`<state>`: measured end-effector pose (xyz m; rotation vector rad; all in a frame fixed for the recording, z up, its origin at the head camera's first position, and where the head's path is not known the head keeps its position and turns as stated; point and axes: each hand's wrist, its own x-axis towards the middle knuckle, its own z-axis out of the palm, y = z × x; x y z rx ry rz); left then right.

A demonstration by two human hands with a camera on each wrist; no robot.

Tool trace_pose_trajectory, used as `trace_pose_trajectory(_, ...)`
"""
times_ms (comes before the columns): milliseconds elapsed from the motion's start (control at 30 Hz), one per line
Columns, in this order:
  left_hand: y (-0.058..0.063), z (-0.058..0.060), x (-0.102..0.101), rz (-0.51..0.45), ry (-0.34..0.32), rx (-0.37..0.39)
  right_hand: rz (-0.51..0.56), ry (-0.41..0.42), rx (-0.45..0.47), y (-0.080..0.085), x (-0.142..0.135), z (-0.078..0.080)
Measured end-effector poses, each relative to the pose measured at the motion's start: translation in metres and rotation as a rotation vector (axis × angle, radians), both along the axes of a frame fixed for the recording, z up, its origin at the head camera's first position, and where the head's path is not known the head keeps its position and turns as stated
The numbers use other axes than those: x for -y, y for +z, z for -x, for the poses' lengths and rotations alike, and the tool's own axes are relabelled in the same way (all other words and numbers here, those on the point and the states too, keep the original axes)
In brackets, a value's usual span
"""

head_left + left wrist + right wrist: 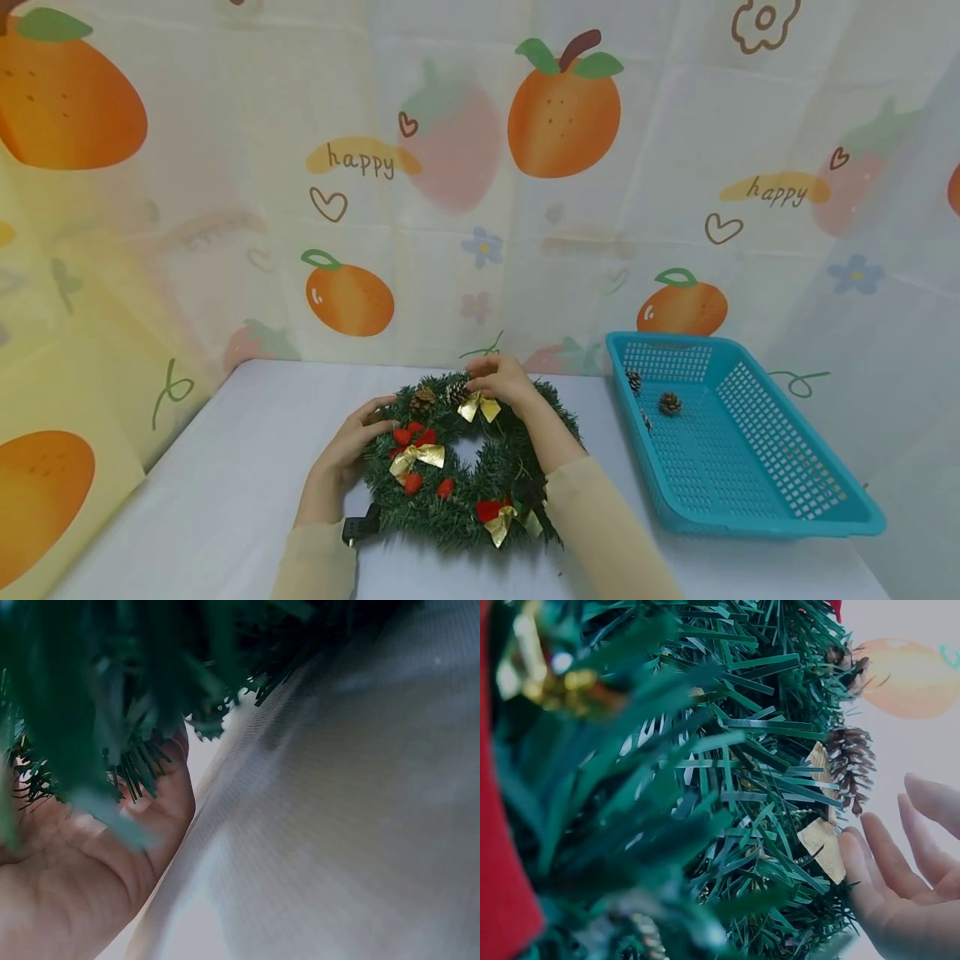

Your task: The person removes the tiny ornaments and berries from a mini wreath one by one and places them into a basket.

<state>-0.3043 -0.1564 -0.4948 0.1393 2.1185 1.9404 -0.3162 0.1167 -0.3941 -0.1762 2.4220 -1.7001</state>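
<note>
The left hand [351, 443] grips the left edge of the wreath [489, 473] on the table [247, 467], left of the blue basket [772, 525]. Apart from it, the right hand [506, 385], fingers loosely bent, touches the far gold bow [470, 407].

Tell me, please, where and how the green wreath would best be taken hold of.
I'd grip the wreath by its outer edge at the left and right, coming in low from either side. It is a ring, so opposite holds should balance it, while the gold bows and pine cones sit on its upper face, where a grip might disturb them.
</note>
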Motion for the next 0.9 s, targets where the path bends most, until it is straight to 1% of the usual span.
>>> trace_pose_trajectory(200,-0.002,0.001,0.0,0.003,0.001,-0.007,-0.045,0.04,0.001,-0.003,-0.001,0.001)
trace_pose_trajectory(267,-0.001,0.001,0.001,0.003,0.007,-0.005,-0.055,0.055,0.001,-0.004,-0.001,0.002)
trace_pose_trajectory(467,0.0,0.001,0.001,0.016,-0.003,-0.016,-0.092,0.1,-0.011,-0.008,-0.002,0.004)
trace_pose_trajectory(600,-0.001,0.001,0.0,0.01,-0.003,-0.015,-0.116,0.11,-0.013,-0.01,-0.002,0.005)
trace_pose_trajectory(700,-0.001,0.001,-0.001,-0.003,0.01,-0.007,-0.123,0.11,-0.013,-0.011,-0.002,0.005)
trace_pose_trajectory(900,-0.002,0.0,0.0,-0.018,0.013,0.001,-0.127,0.097,-0.024,-0.013,-0.002,0.004)
